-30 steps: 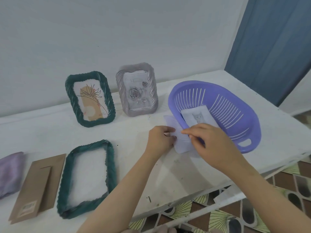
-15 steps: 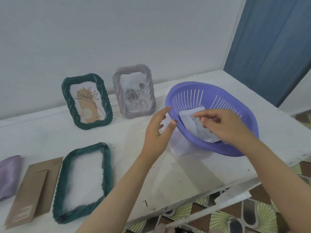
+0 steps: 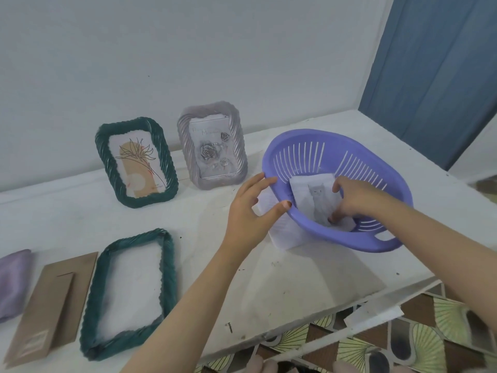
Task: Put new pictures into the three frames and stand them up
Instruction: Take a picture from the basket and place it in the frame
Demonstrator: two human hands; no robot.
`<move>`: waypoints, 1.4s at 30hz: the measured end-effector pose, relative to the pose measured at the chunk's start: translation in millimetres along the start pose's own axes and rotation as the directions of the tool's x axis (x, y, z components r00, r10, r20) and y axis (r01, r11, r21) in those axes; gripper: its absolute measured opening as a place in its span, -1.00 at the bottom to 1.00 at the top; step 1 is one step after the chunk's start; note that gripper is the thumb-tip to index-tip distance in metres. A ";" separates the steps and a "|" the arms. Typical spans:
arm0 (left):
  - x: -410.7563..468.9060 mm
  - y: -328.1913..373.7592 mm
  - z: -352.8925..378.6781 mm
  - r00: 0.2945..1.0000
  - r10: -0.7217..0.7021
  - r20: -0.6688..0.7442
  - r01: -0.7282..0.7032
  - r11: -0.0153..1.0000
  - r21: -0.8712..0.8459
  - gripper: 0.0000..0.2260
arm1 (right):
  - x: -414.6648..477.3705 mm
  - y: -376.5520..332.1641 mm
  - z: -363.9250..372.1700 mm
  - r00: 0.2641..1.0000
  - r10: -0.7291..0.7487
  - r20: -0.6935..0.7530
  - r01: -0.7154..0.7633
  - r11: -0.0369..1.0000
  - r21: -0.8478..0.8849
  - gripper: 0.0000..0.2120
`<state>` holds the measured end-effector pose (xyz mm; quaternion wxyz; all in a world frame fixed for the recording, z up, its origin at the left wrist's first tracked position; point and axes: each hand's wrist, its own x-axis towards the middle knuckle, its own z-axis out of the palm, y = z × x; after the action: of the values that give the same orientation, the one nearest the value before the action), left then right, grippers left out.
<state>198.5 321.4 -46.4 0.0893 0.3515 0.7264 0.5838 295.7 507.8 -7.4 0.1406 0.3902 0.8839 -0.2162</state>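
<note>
Two of the three frames look finished: a green frame (image 3: 135, 161) with a flower print and a grey frame (image 3: 212, 145) with a rose card both stand upright against the wall, well beyond the fingers (image 3: 265, 180) of the left hand (image 3: 250, 211) and off to their left. The third, an empty green frame (image 3: 168, 267), lies flat on the worktop (image 3: 295, 286) below and to the left of that hand. Its cardboard back (image 3: 51, 302) lies further left, beside a folded cloth (image 3: 13, 281). The work now is fetching its picture. The right hand (image 3: 355, 197) reaches down inside the purple basket (image 3: 336, 138), thumb above and fingertips below curled onto the right edge of a cat picture (image 3: 318, 200), which lies against the basket's inner wall. The left hand is spread wide and holds nothing, its thumb and forefinger touching the near rim as if to steady the basket. A white sheet (image 3: 285, 235) pokes out from under the basket, just below the left thumb. Left to do, by my reckoning: lift the cat picture out, lay it in the empty frame, fit the back, and stand the frame up with the other two.
</note>
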 end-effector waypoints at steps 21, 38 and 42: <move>-1.8 20.9 -16.7 0.997 0.055 -0.054 -0.059 0.996 -0.064 -0.85 | -44.9 -16.3 -20.8 0.817 -0.077 -0.571 0.511 0.555 0.656 -0.70; -47.7 57.5 -132.4 0.932 -0.356 -0.069 0.299 0.862 -0.410 -0.82 | -105.4 -144.2 90.8 0.429 -0.665 -0.611 0.783 0.612 -0.115 -0.84; -58.4 42.0 -160.1 0.901 -0.405 -0.158 0.321 0.865 -0.385 -0.80 | -113.7 -164.9 110.8 0.410 -0.770 -0.488 0.859 0.506 -0.075 -0.74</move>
<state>172.1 162.7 24.0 0.1732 0.1148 0.6698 0.7129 255.3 282.5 -11.0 -0.2349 -0.0413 0.9412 -0.2393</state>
